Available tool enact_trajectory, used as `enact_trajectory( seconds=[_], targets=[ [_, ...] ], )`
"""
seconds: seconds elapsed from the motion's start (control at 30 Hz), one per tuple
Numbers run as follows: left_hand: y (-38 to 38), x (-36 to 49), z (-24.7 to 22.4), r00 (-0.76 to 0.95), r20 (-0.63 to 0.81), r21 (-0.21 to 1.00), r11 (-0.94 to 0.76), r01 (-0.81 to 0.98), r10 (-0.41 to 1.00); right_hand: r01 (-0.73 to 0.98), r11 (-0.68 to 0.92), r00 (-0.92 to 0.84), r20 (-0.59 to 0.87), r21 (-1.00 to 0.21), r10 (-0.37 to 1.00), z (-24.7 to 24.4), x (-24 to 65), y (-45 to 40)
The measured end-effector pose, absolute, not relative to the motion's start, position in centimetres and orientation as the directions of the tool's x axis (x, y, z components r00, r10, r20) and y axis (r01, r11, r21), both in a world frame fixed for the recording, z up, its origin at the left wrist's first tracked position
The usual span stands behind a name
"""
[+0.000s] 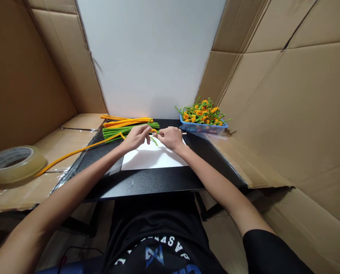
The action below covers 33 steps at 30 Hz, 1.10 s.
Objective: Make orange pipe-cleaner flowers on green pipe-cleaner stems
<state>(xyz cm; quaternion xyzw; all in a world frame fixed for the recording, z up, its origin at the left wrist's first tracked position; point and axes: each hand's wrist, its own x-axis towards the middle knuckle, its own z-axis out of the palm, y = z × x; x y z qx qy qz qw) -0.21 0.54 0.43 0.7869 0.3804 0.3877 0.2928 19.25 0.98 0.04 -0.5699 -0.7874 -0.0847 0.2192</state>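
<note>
Seen from the white paper sheet (154, 158), a bundle of orange pipe cleaners (126, 121) and a bundle of green pipe cleaners (130, 131) lie at 11 o'clock on the black tabletop (147, 182), and a single orange pipe cleaner (78, 150) trails toward 8 o'clock. At 1 o'clock, a blue lattice basket (204, 129) holds green stems topped with yellow-orange blooms (201, 112). Tan cardboard (301, 114) flanks a pale grey wall (149, 57) at 12 o'clock, and at 6 o'clock a black shirt (155, 228) carries white lettering and a blue emblem.
</note>
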Motion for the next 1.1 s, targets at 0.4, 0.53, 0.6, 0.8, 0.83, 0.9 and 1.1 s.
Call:
enact_trajectory(
  seconds=[0.4,0.53,0.6,0.8,0.83,0.9,1.1],
  targets=[
    [2.4,-1.0,-0.8,0.428,0.185,0.872,-0.349,0.345,0.885,0.765,0.475,-0.224,0.512,-0.435,0.830,-0.8,19.6,2.0],
    [2.9,-1.9,-0.3,0.432,0.334,0.644,-0.538,0.544,0.837,0.707,0.503,-0.273,0.464,-0.498,0.843,-0.6,20.8,3.0],
    [3.1,-2.3,-0.1,0.431,0.360,0.576,-0.560,0.596,0.828,0.690,0.529,-0.321,0.446,-0.493,0.835,-0.6,21.4,3.3],
    [3.3,-2.7,0.0,0.369,0.447,0.463,-0.563,0.685,0.815,0.632,0.705,-0.558,0.442,-0.322,0.703,-0.9,21.1,3.3],
    [3.3,-2.6,0.0,0.366,0.451,0.452,-0.562,0.692,0.814,0.639,0.715,-0.577,0.438,-0.284,0.689,-0.9,20.9,3.2],
    [3.3,-2.7,-0.1,0.358,0.461,0.439,-0.559,0.703,0.812,0.654,0.724,-0.601,0.431,-0.220,0.673,-1.0,20.6,2.9],
    [3.5,-2.8,-0.3,0.338,0.501,0.429,-0.568,0.702,0.796,0.634,0.765,-0.690,0.365,-0.109,0.624,-1.0,20.5,2.5]
  ],
)
